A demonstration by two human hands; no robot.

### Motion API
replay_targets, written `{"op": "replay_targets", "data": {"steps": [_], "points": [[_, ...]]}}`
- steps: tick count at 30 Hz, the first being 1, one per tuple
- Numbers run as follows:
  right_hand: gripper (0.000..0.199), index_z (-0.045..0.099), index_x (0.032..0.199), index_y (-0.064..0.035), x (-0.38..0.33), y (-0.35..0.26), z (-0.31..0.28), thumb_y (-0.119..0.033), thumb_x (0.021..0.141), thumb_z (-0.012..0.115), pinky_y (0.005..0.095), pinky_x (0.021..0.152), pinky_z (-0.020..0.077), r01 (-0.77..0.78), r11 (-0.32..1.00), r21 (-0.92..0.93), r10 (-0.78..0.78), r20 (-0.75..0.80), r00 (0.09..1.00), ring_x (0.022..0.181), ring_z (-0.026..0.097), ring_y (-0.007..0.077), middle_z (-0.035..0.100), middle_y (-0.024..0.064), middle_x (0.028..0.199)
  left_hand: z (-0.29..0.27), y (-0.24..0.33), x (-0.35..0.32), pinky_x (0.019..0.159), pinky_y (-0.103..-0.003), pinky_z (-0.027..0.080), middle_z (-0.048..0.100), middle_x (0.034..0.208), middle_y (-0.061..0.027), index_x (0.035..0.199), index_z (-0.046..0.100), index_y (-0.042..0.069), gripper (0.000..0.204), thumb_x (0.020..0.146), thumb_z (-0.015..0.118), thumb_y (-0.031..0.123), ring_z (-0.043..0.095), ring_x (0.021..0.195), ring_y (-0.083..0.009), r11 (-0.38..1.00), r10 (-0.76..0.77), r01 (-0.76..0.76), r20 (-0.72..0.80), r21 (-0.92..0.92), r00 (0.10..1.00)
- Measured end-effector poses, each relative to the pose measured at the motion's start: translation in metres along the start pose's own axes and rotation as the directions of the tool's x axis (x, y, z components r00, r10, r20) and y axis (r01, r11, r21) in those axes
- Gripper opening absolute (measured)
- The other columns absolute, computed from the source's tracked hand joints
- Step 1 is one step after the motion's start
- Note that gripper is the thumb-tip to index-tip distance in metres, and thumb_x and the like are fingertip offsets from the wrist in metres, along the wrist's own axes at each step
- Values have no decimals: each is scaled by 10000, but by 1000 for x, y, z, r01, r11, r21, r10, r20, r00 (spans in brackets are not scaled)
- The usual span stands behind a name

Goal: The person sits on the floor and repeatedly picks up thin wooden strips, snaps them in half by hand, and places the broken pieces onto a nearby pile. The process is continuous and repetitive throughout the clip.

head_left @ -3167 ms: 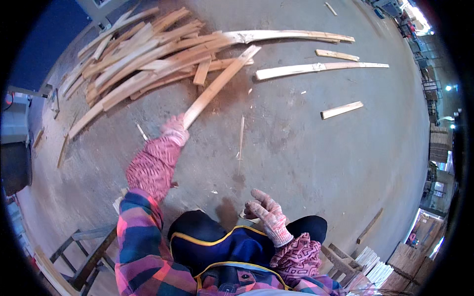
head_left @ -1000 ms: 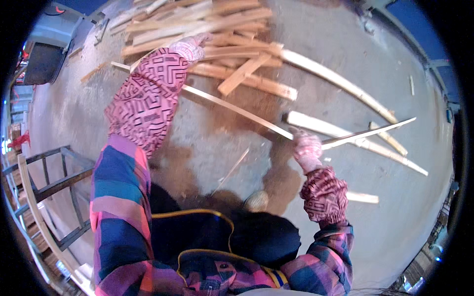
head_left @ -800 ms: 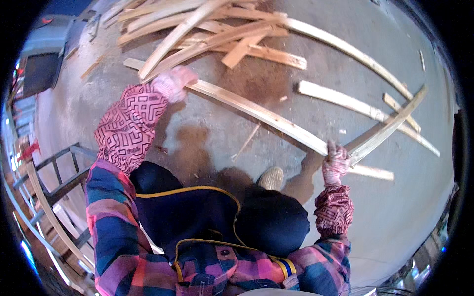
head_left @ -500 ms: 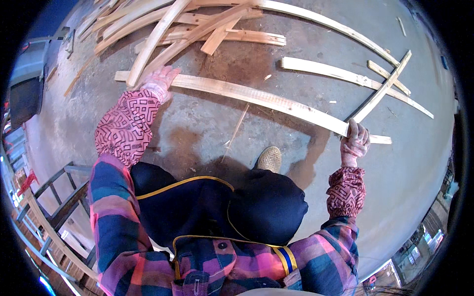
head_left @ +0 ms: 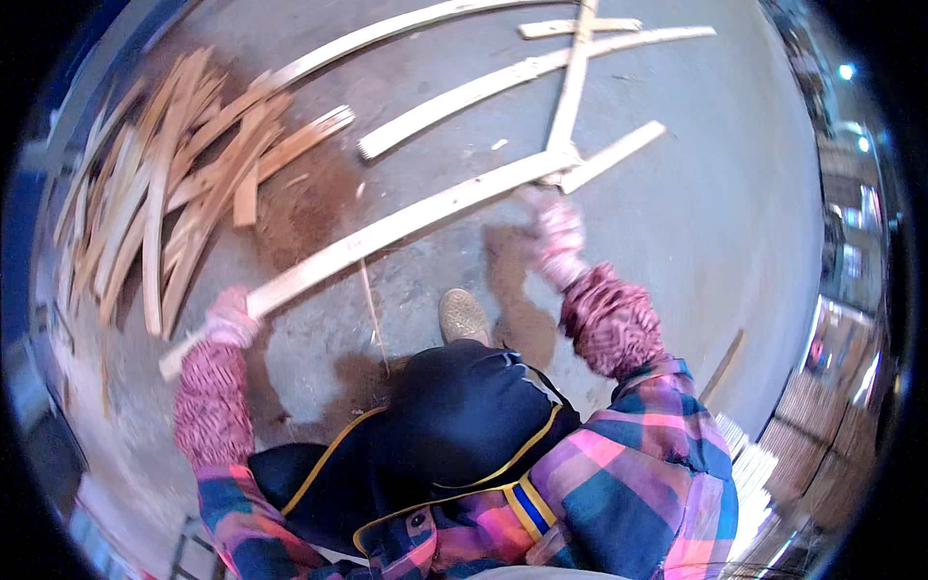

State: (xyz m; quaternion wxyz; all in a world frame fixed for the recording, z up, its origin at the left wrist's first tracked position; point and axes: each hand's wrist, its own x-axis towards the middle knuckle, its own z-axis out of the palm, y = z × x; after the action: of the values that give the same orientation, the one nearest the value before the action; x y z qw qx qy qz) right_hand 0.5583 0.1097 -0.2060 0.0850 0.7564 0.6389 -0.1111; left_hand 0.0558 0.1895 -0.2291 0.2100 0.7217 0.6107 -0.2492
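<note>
A long pale wooden plank point(head_left: 396, 228) slants across the floor ahead of me, its near end at the left. My left hand point(head_left: 232, 316), in a pinkish work glove, is closed around the plank close to that end. Motion smears my right hand point(head_left: 555, 234), also gloved, just below the plank's far right end. Its fingers are too blurred to show whether they grip the wood. Past that end a short pale length of wood point(head_left: 615, 157) points up to the right, out of line with the plank; whether the two are joined cannot be made out.
A heap of loose wood strips point(head_left: 159, 184) lies at the left. Farther off are a long pale strip point(head_left: 454, 101), a crossing strip point(head_left: 574, 82) and a small piece point(head_left: 599, 27). My shoe point(head_left: 464, 316) is on the concrete floor below the plank. Stacked boards point(head_left: 807, 416) stand at the right.
My view has turned to the right, so the heap shows farther left. The right hand has gone from closed around the plank's right part to a blur below it. The left still grips its end.
</note>
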Motion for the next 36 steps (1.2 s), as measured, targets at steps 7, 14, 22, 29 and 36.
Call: {"op": "replay_targets", "data": {"steps": [7,14,22,29,36], "points": [[434,562,1119,2,-22,-42,129,-366,890,583,367,771,503,-513,146,846,315,452,835,914,613,255,615,156,1035,-25,88,-6,803,-420,509,595,1023,-126,1056,546,108,392,735,686,284,603,953,-315,941,331,-332,-20,-66,943],[463,580,1049,62,56,-45,47,-247,738,729,404,730,523,-281,-558,781,715,624,314,808,601,273,614,166,976,-53,182,-11,781,-447,507,562,1081,-96,1174,500,196,447,783,663,339,601,993,-310,955,270,-279,95,100,958],[527,446,1151,28,65,10,93,-194,730,673,396,730,514,-586,-189,788,944,311,114,792,635,321,623,225,928,-6,185,-28,685,-439,531,660,826,-188,889,623,52,296,839,526,328,657,793,-365,981,190,-178,212,-73,959],[452,473,1085,26,53,17,122,-218,747,650,406,802,492,-697,-76,713,979,187,84,885,633,320,618,206,964,7,213,-83,339,-455,383,558,578,-133,664,469,113,151,749,542,214,602,509,-286,312,644,34,-238,949,727],[192,581,877,-43,17,-42,52,-174,776,680,363,671,482,-34,-558,829,749,520,411,759,549,212,539,60,779,38,118,-30,589,-388,502,628,725,-90,820,593,100,148,780,591,243,641,663,-239,924,382,-377,-227,66,896]]}}
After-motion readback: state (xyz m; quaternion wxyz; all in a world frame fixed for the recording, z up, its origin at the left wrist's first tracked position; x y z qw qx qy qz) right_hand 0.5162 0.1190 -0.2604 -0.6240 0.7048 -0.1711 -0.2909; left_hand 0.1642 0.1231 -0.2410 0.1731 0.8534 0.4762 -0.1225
